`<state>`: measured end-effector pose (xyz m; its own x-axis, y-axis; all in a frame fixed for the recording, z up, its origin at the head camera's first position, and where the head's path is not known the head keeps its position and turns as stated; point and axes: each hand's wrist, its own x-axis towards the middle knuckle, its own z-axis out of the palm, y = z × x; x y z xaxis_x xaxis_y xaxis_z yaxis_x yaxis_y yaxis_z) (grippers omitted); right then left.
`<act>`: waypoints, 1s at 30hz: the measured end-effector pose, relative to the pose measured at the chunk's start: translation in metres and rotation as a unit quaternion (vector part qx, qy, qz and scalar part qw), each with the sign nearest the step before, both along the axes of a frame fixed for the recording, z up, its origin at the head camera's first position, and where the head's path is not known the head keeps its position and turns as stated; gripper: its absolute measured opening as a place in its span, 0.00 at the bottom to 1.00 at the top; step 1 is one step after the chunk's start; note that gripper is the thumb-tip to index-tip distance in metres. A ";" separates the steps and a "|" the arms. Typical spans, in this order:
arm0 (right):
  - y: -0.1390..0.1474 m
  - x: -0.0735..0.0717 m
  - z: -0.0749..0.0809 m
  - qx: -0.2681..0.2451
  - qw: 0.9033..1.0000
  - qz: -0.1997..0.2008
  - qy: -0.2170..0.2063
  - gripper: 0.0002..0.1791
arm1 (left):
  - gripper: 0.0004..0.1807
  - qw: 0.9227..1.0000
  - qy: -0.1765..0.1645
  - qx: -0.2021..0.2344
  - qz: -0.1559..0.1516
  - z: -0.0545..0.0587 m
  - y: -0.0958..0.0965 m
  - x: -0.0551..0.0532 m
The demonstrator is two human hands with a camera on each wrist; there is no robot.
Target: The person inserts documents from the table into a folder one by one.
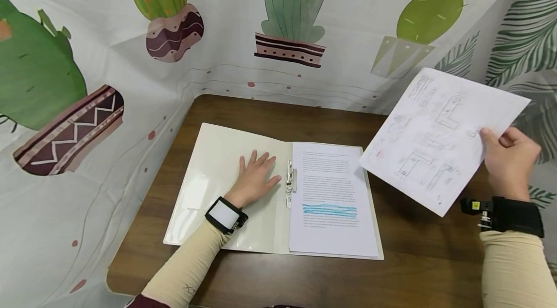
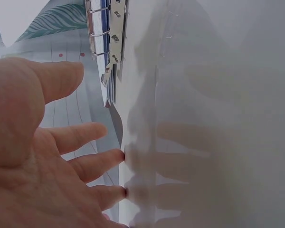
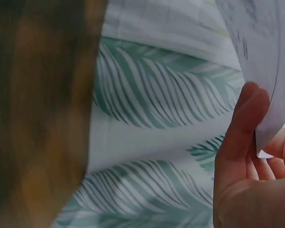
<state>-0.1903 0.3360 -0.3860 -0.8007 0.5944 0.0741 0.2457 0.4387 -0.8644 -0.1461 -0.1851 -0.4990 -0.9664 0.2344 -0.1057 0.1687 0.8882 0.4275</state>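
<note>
A white ring binder [image 1: 280, 245] lies spread on the table, its metal ring clasp [image 1: 289, 184] running along the middle. On its right side sits a stack of printed paper [image 1: 330, 168], the top sheet marked with a blue highlighted band. My left hand [image 1: 254, 180] rests with fingers spread on the inside of the left cover; the left wrist view shows its fingertips touching that surface. Over the table's right side, my right hand [image 1: 511, 155] pinches a sheet of paper [image 1: 417, 139] with pencil-like drawings by its right edge. The sheet is raised and tilted, its left corner close to the stack.
The brown wooden table [image 1: 417, 250] has rounded corners. A white cloth [image 1: 226, 18] printed with cacti hangs behind and to the left, with green leaf prints [image 1: 522, 32] at the right. Both wrists wear black straps.
</note>
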 end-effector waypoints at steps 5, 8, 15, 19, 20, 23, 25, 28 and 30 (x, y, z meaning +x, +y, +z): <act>-0.010 -0.008 -0.022 -0.010 0.997 0.063 -0.032 0.28 | 0.34 1.000 0.005 0.004 -0.001 -0.001 0.001 -0.002; -0.021 -0.012 -0.034 -0.017 0.992 0.117 -0.037 0.30 | 0.34 1.000 0.004 0.005 -0.002 -0.002 0.001 -0.003; -0.051 -0.015 -0.061 0.000 0.973 0.220 -0.074 0.30 | 0.34 1.000 0.004 0.010 -0.001 -0.004 0.003 -0.004; -0.068 -0.017 -0.076 -0.001 0.962 0.254 -0.096 0.28 | 0.34 1.000 0.006 0.008 0.001 -0.003 0.004 -0.004; -0.072 -0.017 -0.079 -0.003 0.960 0.262 -0.101 0.28 | 0.34 1.000 0.006 0.008 0.001 -0.003 0.004 -0.004; -0.082 -0.016 -0.089 -0.002 0.951 0.288 -0.110 0.26 | 0.34 1.000 0.006 0.009 0.002 -0.002 0.004 -0.004; -0.088 -0.015 -0.095 -0.004 0.945 0.306 -0.113 0.25 | 0.33 1.000 0.004 0.009 0.002 -0.002 0.005 -0.004; -0.098 -0.014 -0.101 -0.010 0.937 0.329 -0.117 0.25 | 0.33 1.000 0.003 0.008 0.003 -0.002 0.005 -0.004; -0.103 -0.013 -0.106 -0.015 0.932 0.342 -0.118 0.24 | 0.33 1.000 0.002 0.008 0.004 -0.002 0.005 -0.004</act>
<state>-0.2037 0.2330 -0.4915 -0.9851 -0.0611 -0.1608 0.1029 0.5393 -0.8358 -0.1503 -0.1802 -0.5007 -0.9687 0.2279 -0.0986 0.1627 0.8825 0.4412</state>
